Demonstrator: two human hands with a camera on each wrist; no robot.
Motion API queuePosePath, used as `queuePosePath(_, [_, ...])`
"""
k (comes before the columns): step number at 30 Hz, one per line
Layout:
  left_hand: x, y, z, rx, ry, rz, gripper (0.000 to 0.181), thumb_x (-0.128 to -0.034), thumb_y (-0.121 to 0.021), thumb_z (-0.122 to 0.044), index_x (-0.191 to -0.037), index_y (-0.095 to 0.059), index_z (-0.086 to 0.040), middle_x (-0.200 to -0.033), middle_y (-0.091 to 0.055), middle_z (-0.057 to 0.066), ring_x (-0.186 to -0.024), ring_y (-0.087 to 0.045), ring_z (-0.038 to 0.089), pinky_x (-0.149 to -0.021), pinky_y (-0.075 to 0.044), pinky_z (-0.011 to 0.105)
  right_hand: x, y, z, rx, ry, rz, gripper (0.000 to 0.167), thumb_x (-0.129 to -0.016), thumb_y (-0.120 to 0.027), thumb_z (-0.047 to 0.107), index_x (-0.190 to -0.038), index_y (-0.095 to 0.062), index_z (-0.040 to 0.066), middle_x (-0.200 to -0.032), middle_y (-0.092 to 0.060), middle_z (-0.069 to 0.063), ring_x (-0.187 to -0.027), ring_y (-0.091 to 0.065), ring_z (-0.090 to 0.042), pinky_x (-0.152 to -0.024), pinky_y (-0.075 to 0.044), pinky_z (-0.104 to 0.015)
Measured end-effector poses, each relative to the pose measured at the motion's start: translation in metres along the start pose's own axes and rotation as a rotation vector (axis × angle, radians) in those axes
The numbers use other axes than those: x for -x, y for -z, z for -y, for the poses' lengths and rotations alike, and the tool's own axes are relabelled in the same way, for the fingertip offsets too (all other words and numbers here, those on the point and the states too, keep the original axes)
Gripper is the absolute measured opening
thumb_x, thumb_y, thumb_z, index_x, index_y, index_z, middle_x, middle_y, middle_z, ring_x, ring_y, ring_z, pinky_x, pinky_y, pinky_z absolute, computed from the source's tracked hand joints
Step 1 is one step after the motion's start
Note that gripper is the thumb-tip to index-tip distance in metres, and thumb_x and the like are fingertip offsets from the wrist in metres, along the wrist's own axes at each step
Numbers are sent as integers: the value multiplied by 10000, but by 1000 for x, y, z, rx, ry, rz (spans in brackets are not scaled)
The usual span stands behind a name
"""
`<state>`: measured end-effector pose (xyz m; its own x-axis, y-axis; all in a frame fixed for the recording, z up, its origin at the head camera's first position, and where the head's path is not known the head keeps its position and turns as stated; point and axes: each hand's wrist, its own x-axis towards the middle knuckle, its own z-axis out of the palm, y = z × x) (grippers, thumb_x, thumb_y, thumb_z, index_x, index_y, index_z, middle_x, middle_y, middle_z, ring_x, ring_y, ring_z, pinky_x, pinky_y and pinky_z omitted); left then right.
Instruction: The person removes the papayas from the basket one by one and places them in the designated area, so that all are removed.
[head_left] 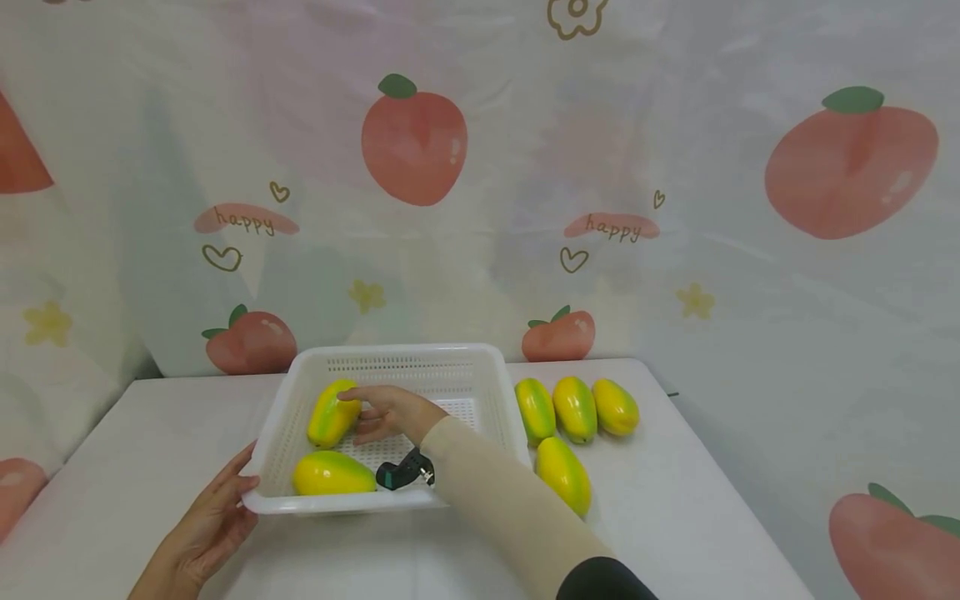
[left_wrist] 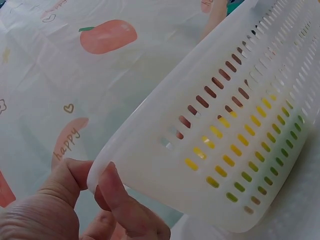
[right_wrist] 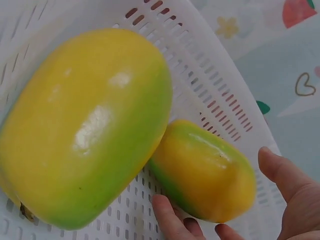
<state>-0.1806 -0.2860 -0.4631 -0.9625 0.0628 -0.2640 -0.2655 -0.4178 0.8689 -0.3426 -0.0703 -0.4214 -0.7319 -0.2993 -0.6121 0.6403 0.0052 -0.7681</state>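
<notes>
A white plastic basket (head_left: 408,353) with slotted walls stands on the table, two yellow-green papayas inside it. My left hand (head_left: 212,518) pinches the basket's front left rim between thumb and fingers, seen close in the left wrist view. Over the basket, my right hand (head_left: 393,412) reaches beside the rear papaya (head_left: 328,421). Its thumb and fingers are spread around that fruit's end, and the right wrist view shows a gap at the thumb. The front papaya (head_left: 334,473) lies sideways along the near wall and looms large in the right wrist view.
To the basket's right, several papayas (head_left: 575,408) lie on the white table (head_left: 675,517), one of them nearer (head_left: 564,477). A black device (head_left: 405,470) is at my right wrist. Behind the table hangs a printed cloth (head_left: 480,275).
</notes>
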Motion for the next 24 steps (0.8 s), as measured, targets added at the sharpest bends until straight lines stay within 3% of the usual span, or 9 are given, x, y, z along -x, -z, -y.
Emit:
queuePosePath(3, [0,0,1,8,-2,8,432,-1016,-485,-147,-1072,-672,-532,-1080,-606,-104,-862,-612,73,-664,-543,107,-2,-1,0,-12,-10,16,702,-789,-827,200,-1353,-457,3,-1218,-559,-273,-1124,-585,-414,-919,-539,-558])
queuePosePath(16, [-1,-2,0,25,11,-26,418,-1015,-497,-159,-1068,-671,-535,-1081,-609,-127,-892,-612,93,-666,-539,108,-8,-7,-2,-48,-6,8,691,-795,-819,158,-1334,-446,-62,-1277,-545,-311,-1229,-543,-439,-937,-527,-545])
queuePosePath(24, [0,-3,-1,28,19,-28,425,-1015,-494,-150,-1064,-670,-533,-1091,-604,-123,-901,-614,97,-679,-547,118,-10,-9,-6,15,45,26,576,-809,-808,181,-1252,-540,-72,-1225,-592,-293,-1164,-594,-415,-935,-544,-501])
